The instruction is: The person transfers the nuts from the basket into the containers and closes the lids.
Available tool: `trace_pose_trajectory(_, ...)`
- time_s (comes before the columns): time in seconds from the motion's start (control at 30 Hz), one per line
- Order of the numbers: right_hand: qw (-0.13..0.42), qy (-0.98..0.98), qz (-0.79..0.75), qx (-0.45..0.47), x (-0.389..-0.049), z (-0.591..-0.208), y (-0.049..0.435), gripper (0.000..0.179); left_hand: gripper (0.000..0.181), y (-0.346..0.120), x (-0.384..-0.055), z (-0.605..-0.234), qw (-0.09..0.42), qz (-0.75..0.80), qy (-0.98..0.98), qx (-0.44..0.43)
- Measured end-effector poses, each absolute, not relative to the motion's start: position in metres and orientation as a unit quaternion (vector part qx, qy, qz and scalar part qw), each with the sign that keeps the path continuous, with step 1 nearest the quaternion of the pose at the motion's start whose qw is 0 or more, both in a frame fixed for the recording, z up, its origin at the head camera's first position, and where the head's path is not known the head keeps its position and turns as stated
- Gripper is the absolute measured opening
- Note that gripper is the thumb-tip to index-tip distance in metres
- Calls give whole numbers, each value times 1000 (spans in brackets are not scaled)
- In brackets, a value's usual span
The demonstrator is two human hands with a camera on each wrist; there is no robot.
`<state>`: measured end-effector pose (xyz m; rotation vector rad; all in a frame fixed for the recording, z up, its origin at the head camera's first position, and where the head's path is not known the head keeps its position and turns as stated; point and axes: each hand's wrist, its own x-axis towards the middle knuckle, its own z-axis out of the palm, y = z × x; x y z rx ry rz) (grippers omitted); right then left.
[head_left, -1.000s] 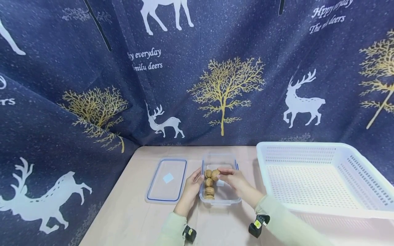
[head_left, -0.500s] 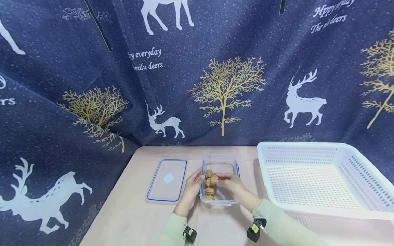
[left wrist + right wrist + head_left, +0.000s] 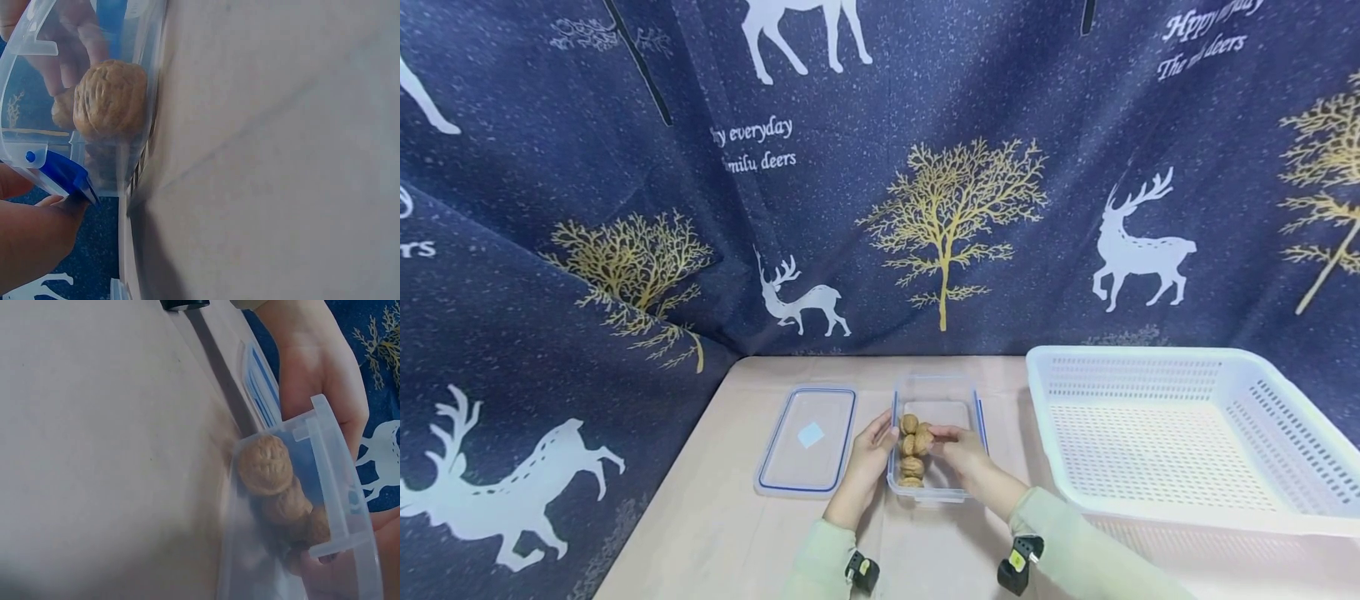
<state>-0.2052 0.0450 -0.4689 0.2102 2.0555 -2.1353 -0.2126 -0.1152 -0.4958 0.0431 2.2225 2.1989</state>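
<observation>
A clear plastic food container (image 3: 934, 496) stands lidless on the table, with several walnuts (image 3: 912, 467) lined up along its left wall. My left hand (image 3: 865, 458) holds that wall from outside, thumb at the rim. In the left wrist view, the hand (image 3: 37, 231) lies by a blue latch (image 3: 65, 175). Inside the container my right hand (image 3: 966, 458) pinches a walnut (image 3: 922, 442) between thumb and fingers, right beside the row. Through the clear wall in the right wrist view, the row's front walnut (image 3: 265, 465) sits at the container's end; my right fingertips are partly hidden.
Left of the container lies its clear lid (image 3: 808, 417) with a blue seal and a pale blue sticker. A large white perforated basket (image 3: 1051, 450) stands to the right. Behind the table (image 3: 715, 517) hangs a dark blue cloth (image 3: 1000, 325) with deer and trees.
My right hand has brought the walnut toward the front of the container and lowered it against the row's right side. My left hand has stayed at the left wall.
</observation>
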Motion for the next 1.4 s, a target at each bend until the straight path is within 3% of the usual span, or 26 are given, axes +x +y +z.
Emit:
trace_pose_trajectory(0.43, 98, 695, -708, 77, -206, -473, 45, 37, 45, -114, -211, -492, 13, 713, 701, 12)
trace_pose_trajectory(0.8, 96, 706, -697, 78, -205, -474, 44, 43, 45, -111, -193, -463, 17, 712, 702, 18)
trace_pose_trajectory(1.4, 90, 707, -699, 49, -203, -467, 48, 53, 46, -111, -203, -476, 8, 700, 714, 9)
